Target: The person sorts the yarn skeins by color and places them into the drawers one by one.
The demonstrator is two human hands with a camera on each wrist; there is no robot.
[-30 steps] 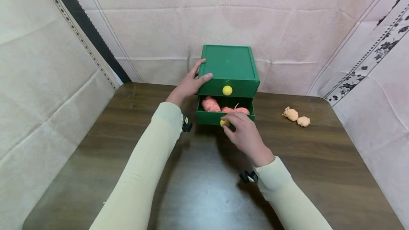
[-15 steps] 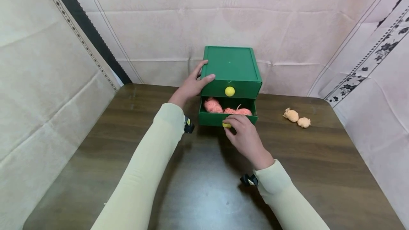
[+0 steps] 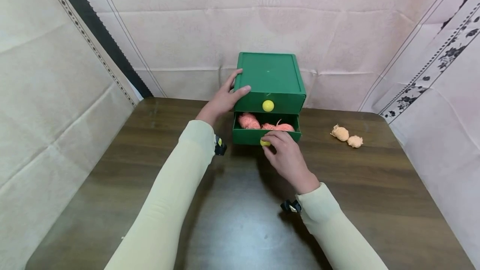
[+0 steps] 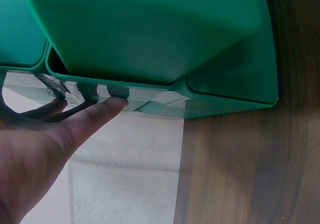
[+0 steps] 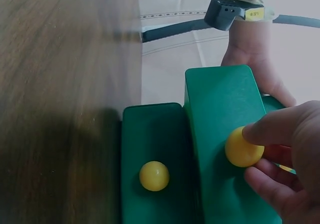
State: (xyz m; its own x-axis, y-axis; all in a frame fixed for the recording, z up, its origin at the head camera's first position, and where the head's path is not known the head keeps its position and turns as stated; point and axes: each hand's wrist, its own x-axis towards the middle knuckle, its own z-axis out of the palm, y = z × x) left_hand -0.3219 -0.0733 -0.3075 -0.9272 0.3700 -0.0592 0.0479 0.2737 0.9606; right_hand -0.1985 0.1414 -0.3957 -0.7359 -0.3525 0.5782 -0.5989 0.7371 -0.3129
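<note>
1. Pinching the round yellow knob [image 3: 266, 143] with my right hand [image 3: 283, 153], I see the middle drawer [image 3: 245, 137], smooth green plastic, pulled partly out of the boxy cabinet [image 3: 268, 72] in the head view. My left hand [image 3: 222, 100] lies spread and uncurled against the cabinet's left side. Strand-wound coral yarn bundles [image 3: 249, 121] fill part of the drawer; two knobbly peach bundles [image 3: 339, 133] sit side by side on the wood-grain table [image 3: 375, 186], well to the right.

2. From my left wrist, extended fingers touch shiny clear tape [image 4: 172, 99] running along the cabinet's round-cornered sections; that hand grasps nothing.

3. From my right wrist, thumb and fingers curl about the ball-shaped knob on the flat rectangular front. A matching lower knob [image 5: 154, 176] juts from the bottom drawer [image 5: 155, 134], which sits farther back.
</note>
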